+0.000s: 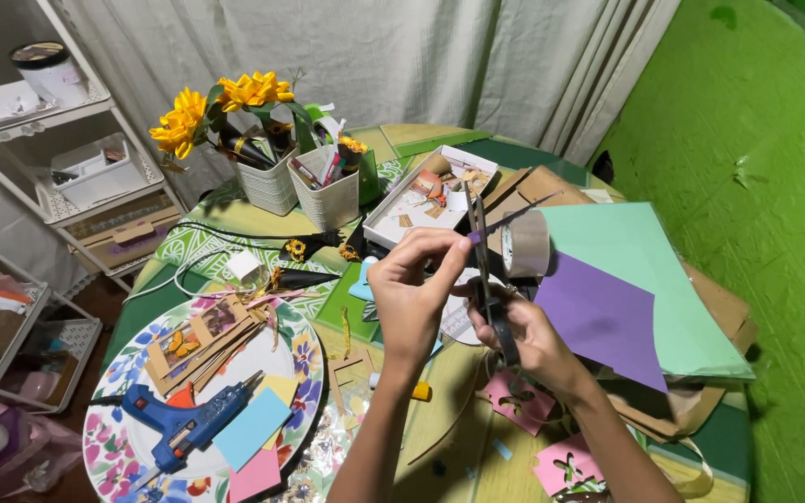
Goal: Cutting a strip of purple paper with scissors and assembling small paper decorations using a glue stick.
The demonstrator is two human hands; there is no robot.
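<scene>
Green wall (pixel 775 186) fills the right side of frame, pale curtain (pixel 375 56) across the top. Round table (pixel 458 456) takes the centre and bottom, cluttered. White wire shelf unit (pixel 76 168) stands upper left.

On the table, right of centre: mint-green paper sheet (pixel 645 270) lying over brown cardboard (pixel 710 307), purple sheet (pixel 598 317) on top of the mint one. Lower left: floral plate (pixel 114 447) carrying a blue glue gun (pixel 188 424), blue and pink paper squares, cardboard strips. Upper centre: white shallow box (pixel 402 219) of scraps. Left of it, two white woven baskets (pixel 300 186), yellow artificial flowers (pixel 221 107) above them. Pink cut-out pieces (pixel 519 401) near the bottom, right of centre.

Hands meet in mid-frame, above the table. Right hand (pixel 533 340) is clenched round the black handles of the scissors (pixel 482 270); blades point up towards the box. Roll of clear tape (pixel 525 244) sits just right of the blades, above the right hand; cannot tell how it's held. Left hand (pixel 412 293) is just left of the scissors, thumb and fingertips pinched together on a small purple bit (pixel 473 237) at the blade. Cannot tell whether that bit is paper or tape.
</scene>
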